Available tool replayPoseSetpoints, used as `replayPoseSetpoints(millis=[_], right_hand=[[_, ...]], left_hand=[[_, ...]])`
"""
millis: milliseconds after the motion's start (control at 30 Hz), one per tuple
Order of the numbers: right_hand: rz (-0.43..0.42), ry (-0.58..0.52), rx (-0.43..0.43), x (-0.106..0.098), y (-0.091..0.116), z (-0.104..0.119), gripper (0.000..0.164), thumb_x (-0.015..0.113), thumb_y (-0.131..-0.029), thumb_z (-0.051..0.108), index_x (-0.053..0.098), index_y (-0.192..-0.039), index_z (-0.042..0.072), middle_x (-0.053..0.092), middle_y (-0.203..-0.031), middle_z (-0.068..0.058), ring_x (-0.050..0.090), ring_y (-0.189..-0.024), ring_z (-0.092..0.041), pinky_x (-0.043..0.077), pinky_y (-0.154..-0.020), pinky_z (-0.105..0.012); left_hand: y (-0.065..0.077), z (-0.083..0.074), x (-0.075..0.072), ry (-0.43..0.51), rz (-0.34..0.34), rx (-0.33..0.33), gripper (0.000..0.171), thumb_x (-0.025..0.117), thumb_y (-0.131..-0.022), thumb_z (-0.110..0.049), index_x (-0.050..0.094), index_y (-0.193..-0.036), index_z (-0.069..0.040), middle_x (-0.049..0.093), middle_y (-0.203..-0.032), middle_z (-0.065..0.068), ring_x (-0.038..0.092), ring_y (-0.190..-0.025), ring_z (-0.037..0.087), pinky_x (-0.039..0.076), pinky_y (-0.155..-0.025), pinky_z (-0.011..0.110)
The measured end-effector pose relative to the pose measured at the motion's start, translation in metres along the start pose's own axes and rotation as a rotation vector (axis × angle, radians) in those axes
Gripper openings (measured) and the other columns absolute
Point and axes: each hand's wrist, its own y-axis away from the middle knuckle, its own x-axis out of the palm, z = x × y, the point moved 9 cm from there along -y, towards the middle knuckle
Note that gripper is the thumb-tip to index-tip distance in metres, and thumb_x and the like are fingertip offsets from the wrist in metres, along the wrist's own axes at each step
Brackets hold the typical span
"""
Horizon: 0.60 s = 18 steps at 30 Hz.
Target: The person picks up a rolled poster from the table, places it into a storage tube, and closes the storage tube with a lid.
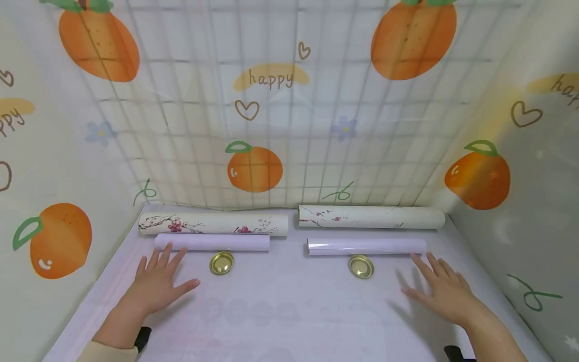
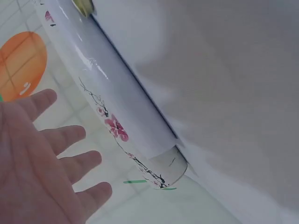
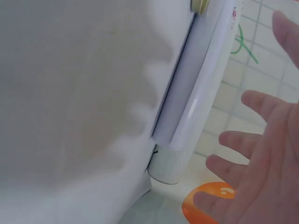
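My left hand lies flat on the pale table, fingers spread, just in front of the left lilac roll. Behind that roll lies a floral paper roll. A gold dish sits right of my left fingers. My right hand also rests flat with fingers spread, near the end of the right lilac roll, with a second floral roll behind and a second gold dish to its left. Neither hand holds anything. The wrist views show the open left hand beside the left lilac roll and the open right hand beside the right lilac roll.
Walls covered in orange-fruit patterned sheet enclose the table on the left, back and right. A wire grid stands against the back wall. A pale tabletop lies between my hands.
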Motion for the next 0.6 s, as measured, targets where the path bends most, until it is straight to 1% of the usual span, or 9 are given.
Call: replayPoseSetpoints(millis=[200, 367, 433, 600], right_hand=[[-0.049, -0.025, -0.078, -0.008, -0.009, 0.016, 0.084, 0.065, -0.093, 0.052, 0.033, -0.154, 0.005, 0.026, -0.152, -0.039, 0.026, -0.133, -0.060, 0.023, -0.097, -0.079], [-0.096, -0.061, -0.118, -0.017, -0.017, 0.026, 0.077, 0.067, -0.093, 0.047, 0.039, -0.150, 0.004, 0.028, -0.151, -0.039, 0.029, -0.133, -0.060, 0.025, -0.100, -0.076], [-0.120, -0.076, -0.131, -0.020, -0.020, 0.028, 0.075, 0.069, -0.093, 0.045, 0.042, -0.148, 0.003, 0.030, -0.151, -0.038, 0.029, -0.132, -0.060, 0.026, -0.101, -0.076], [-0.162, -0.129, -0.156, -0.024, -0.028, 0.032, 0.067, 0.072, -0.092, 0.038, 0.048, -0.143, 0.000, 0.035, -0.147, -0.036, 0.031, -0.130, -0.060, 0.028, -0.099, -0.077]], left_hand=[[-0.013, -0.006, -0.009, 0.015, -0.015, 0.040, 0.091, 0.053, -0.091, -0.071, 0.034, -0.156, -0.010, 0.018, -0.161, 0.029, 0.011, -0.145, 0.055, 0.005, -0.113, 0.072], [-0.028, -0.007, -0.011, -0.017, -0.045, 0.083, 0.087, 0.050, -0.094, -0.069, 0.033, -0.157, -0.011, 0.019, -0.161, 0.028, 0.016, -0.144, 0.055, 0.009, -0.113, 0.072], [-0.036, -0.008, -0.010, -0.017, -0.054, 0.102, 0.085, 0.050, -0.095, -0.067, 0.033, -0.157, -0.011, 0.019, -0.161, 0.029, 0.018, -0.144, 0.054, 0.009, -0.113, 0.072], [-0.055, -0.015, -0.012, 0.031, -0.075, 0.150, 0.079, 0.054, -0.097, -0.058, 0.034, -0.155, -0.009, 0.024, -0.158, 0.029, 0.020, -0.145, 0.050, 0.013, -0.114, 0.069]])
